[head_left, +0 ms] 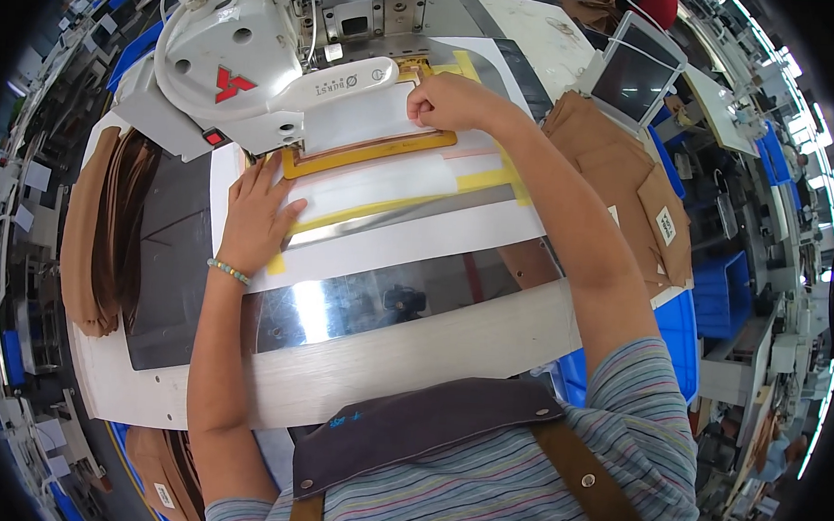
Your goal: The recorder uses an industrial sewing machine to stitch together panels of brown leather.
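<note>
Under the head of a white sewing machine [225,52], a yellow clamp frame [370,159] with a pale insert [354,120] lies over a white sheet [371,235] edged with yellow tape. My right hand [444,106] is at the insert's right part, fingers curled and pressed together; whatever is between them is hidden. My left hand [254,214] rests on the sheet at the frame's lower left, fingers stretched out and slightly apart. A shiny metal plate [395,311] spans the table below the sheet.
Stacked brown fabric pieces lie at left [98,225] and right [607,153]. A tilted screen [630,74] stands back right. Blue bins [722,291] sit beyond the table's right edge. Another person [773,449] appears small at far right. A dark board [166,276] lies left.
</note>
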